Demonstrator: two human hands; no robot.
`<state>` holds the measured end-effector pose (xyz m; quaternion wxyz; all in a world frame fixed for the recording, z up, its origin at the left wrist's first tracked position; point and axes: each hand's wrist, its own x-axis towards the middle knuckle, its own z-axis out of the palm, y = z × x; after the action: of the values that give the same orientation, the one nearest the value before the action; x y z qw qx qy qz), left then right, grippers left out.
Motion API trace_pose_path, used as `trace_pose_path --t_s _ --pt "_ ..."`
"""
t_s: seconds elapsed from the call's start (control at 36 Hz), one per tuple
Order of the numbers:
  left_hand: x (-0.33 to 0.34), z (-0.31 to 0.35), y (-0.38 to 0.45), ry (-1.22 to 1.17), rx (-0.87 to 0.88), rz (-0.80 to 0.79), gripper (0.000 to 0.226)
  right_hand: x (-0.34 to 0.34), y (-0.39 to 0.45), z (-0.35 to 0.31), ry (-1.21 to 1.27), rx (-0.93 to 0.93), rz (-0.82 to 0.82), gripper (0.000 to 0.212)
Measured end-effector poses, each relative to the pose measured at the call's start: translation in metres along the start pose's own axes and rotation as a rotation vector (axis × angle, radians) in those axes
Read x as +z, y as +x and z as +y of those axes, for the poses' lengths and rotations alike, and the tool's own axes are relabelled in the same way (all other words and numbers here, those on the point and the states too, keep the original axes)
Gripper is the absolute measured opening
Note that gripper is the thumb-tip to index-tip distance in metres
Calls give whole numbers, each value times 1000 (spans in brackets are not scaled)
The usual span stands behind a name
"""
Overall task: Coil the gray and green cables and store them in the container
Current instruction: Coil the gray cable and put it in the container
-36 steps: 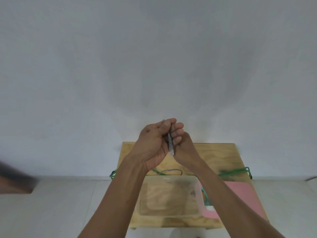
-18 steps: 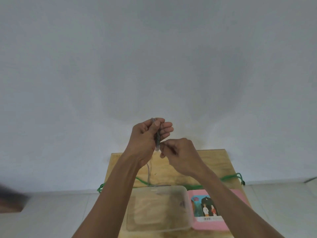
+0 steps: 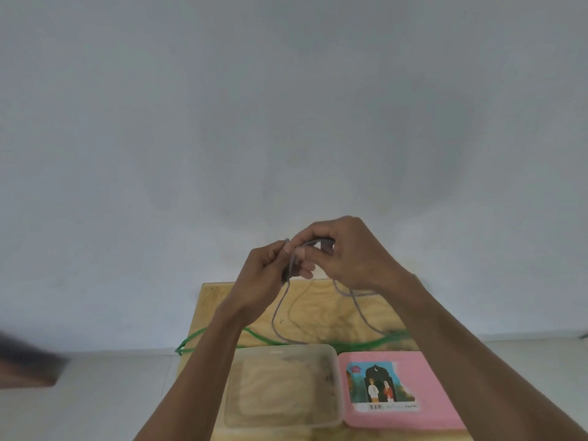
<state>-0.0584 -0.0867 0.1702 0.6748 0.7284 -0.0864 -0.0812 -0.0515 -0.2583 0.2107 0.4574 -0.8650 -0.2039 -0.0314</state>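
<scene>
Item: gray cable (image 3: 280, 308). I am seeing both hands holding it above the table (image 3: 318, 310). Left hand (image 3: 265, 275) is gripping a short bundle running roughly upright; right hand (image 3: 350, 253) fingers are pinching a strand. Loose loops are hanging down. Green cable (image 3: 254, 334) is lying crosswise behind the clear container (image 3: 283, 386), partly blurred. Pink lid (image 3: 401, 393) is sitting beside it.

Single head-worn wide-angle view, facing forward and slightly down across the wooden table (image 3: 222, 300) toward the wall (image 3: 286, 122) directly behind it; table fills lower frame.
</scene>
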Motion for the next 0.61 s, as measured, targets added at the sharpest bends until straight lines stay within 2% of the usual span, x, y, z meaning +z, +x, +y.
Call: trace_pose_path --t_s 0.14,0.31,0.53,0.61 --pt "11 -5 2 -126 -44 15 42 -7 14 10 189 -1 56 7" --pt "19 -1 2 -326 -58 10 46 -8 28 28 417 34 129 16" --pt "25 12 1 -389 -5 -165 31 15 22 47 729 244 183 25" --pt "25 10 3 -403 29 -209 26 26 11 51 829 241 122 11"
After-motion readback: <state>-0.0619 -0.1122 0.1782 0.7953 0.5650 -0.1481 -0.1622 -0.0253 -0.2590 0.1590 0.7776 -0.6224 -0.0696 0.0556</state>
